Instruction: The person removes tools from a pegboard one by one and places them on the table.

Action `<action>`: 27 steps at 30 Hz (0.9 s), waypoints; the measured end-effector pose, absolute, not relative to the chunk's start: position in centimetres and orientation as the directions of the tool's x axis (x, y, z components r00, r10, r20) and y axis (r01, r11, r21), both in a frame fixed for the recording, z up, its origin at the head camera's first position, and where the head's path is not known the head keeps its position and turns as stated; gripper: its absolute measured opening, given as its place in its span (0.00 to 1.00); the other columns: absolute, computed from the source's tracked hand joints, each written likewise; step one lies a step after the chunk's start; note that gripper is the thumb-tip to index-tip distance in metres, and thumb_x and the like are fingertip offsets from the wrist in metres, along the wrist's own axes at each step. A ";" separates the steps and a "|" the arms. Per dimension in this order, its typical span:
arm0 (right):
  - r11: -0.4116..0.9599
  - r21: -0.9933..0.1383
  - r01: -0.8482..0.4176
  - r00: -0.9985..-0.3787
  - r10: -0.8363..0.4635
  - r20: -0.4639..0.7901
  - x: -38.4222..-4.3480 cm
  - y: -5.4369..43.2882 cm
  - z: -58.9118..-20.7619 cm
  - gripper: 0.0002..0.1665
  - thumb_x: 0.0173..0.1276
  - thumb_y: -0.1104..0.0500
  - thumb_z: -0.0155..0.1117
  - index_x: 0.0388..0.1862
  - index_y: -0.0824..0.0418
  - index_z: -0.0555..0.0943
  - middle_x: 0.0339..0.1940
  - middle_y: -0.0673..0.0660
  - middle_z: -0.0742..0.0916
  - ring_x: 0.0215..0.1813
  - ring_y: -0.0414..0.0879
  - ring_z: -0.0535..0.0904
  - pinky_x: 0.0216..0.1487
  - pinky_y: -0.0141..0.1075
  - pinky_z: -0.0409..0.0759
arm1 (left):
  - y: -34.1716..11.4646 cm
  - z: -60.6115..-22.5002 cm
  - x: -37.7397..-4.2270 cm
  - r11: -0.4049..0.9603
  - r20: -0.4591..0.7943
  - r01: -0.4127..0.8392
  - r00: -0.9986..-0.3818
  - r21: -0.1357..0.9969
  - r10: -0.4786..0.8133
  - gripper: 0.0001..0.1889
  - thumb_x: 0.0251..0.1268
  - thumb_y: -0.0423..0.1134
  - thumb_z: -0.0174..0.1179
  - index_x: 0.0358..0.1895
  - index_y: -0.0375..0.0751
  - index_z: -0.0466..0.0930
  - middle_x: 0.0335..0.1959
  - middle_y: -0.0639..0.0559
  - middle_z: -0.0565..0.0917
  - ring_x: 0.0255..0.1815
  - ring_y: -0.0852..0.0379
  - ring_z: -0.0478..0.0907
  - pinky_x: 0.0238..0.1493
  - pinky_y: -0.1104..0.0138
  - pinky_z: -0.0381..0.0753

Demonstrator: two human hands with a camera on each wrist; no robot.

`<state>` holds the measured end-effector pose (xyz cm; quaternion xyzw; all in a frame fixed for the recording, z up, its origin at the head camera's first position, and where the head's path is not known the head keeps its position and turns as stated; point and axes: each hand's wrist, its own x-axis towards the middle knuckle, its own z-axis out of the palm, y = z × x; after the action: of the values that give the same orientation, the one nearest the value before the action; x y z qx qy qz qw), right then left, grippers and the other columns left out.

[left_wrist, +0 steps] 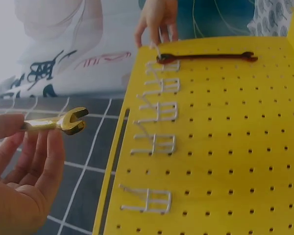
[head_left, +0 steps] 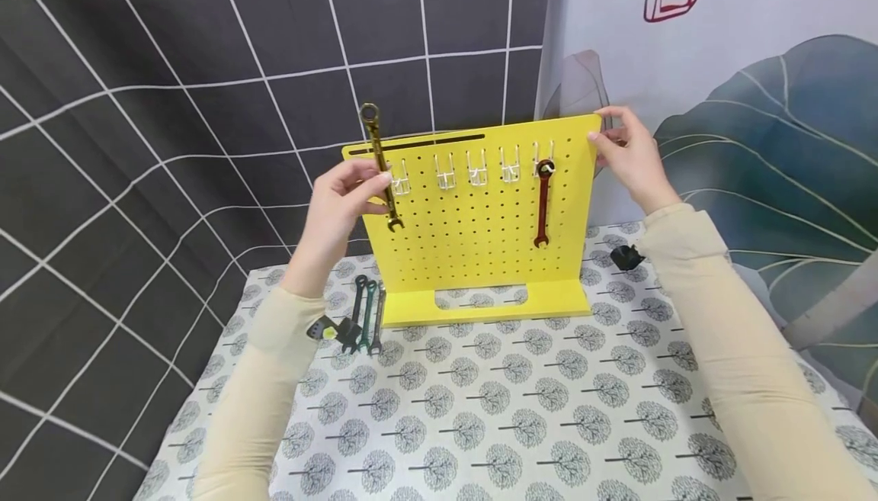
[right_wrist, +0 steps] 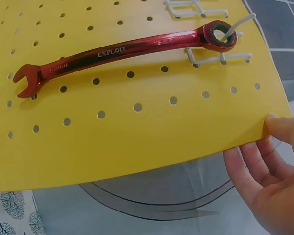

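Observation:
Between thumb and fingers my left hand [head_left: 350,194] pinches a gold combination wrench [head_left: 379,152], its ring end up and its open end down, in front of the upper left of a yellow pegboard [head_left: 473,242]. In the left wrist view the gold wrench [left_wrist: 54,122] is apart from the board. My right hand [head_left: 629,152] grips the pegboard's upper right corner, thumb in front and fingers behind. A red combination wrench [right_wrist: 122,53] hangs by its ring end on the rightmost white hook [right_wrist: 220,58]. Several other white hooks [head_left: 478,171] in the row hold nothing.
Several darker wrenches [head_left: 369,310] lie side by side on the tree-patterned tablecloth [head_left: 494,394], left of the board's foot. A dark grid-patterned curtain [head_left: 274,28] stands behind and to the left. A pale printed backdrop [head_left: 741,89] is at the right.

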<state>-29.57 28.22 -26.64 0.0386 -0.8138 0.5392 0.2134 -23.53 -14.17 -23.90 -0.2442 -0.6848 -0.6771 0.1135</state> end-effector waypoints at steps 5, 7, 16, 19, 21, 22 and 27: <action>0.403 -0.863 -0.304 -0.904 0.162 0.395 -29.8 28.2 -26.7 0.23 0.76 0.53 0.61 0.68 0.45 0.72 0.42 0.48 0.81 0.40 0.40 0.79 0.40 0.26 0.82 | -16.6 -23.7 -23.6 -0.039 0.507 0.507 -0.850 0.861 0.140 0.03 0.68 0.32 0.65 0.42 0.40 0.84 0.37 0.46 0.85 0.34 0.54 0.82 0.34 0.65 0.89; 0.399 -0.865 -0.305 -0.905 0.161 0.394 -29.7 28.2 -26.7 0.24 0.76 0.53 0.61 0.68 0.45 0.72 0.43 0.48 0.81 0.41 0.41 0.78 0.40 0.26 0.82 | -17.5 -23.6 -23.4 -0.024 0.513 0.514 -0.849 0.857 0.123 0.04 0.68 0.33 0.66 0.42 0.39 0.85 0.38 0.45 0.85 0.34 0.54 0.82 0.34 0.66 0.88; 0.404 -0.866 -0.293 -0.903 0.179 0.389 -29.4 28.2 -26.7 0.25 0.76 0.52 0.61 0.69 0.45 0.71 0.44 0.48 0.81 0.41 0.41 0.78 0.41 0.27 0.82 | -21.4 -25.2 -22.8 0.057 0.455 0.458 -0.889 0.887 0.055 0.06 0.68 0.34 0.66 0.45 0.38 0.85 0.36 0.51 0.85 0.31 0.58 0.81 0.33 0.70 0.87; 0.405 -0.868 -0.285 -0.907 0.179 0.381 -29.3 28.0 -26.6 0.25 0.76 0.51 0.61 0.69 0.44 0.71 0.46 0.48 0.81 0.43 0.41 0.78 0.44 0.28 0.82 | -22.7 -25.9 -22.9 0.078 0.424 0.426 -0.905 0.902 0.033 0.06 0.68 0.35 0.66 0.44 0.39 0.85 0.34 0.51 0.84 0.31 0.59 0.81 0.32 0.71 0.87; 0.407 -0.869 -0.283 -0.907 0.180 0.380 -29.3 28.0 -26.6 0.25 0.76 0.51 0.60 0.70 0.43 0.71 0.47 0.49 0.81 0.44 0.41 0.78 0.46 0.30 0.82 | -23.5 -26.5 -23.1 0.092 0.401 0.402 -0.916 0.911 0.022 0.05 0.69 0.35 0.66 0.44 0.39 0.84 0.33 0.52 0.84 0.31 0.60 0.81 0.31 0.71 0.87; 0.407 -0.868 -0.285 -0.907 0.178 0.381 -29.3 28.0 -26.6 0.25 0.76 0.51 0.60 0.70 0.43 0.71 0.47 0.49 0.81 0.45 0.41 0.78 0.46 0.30 0.82 | -23.8 -26.8 -23.2 0.092 0.385 0.385 -0.923 0.918 0.018 0.05 0.69 0.34 0.66 0.43 0.39 0.84 0.32 0.53 0.84 0.31 0.60 0.81 0.31 0.71 0.87; 0.416 -0.865 -0.281 -0.907 0.179 0.381 -29.2 28.1 -26.6 0.25 0.76 0.50 0.60 0.70 0.43 0.71 0.48 0.51 0.81 0.46 0.42 0.79 0.51 0.36 0.83 | -25.4 -28.7 -23.3 0.200 0.276 0.269 -0.961 0.942 -0.009 0.04 0.70 0.36 0.64 0.43 0.43 0.83 0.32 0.59 0.84 0.31 0.63 0.80 0.31 0.72 0.87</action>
<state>-29.20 28.11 -26.65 0.0312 -0.8139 0.5395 0.2134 -23.28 -25.43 -28.73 -0.0847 -0.7666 -0.6267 0.1110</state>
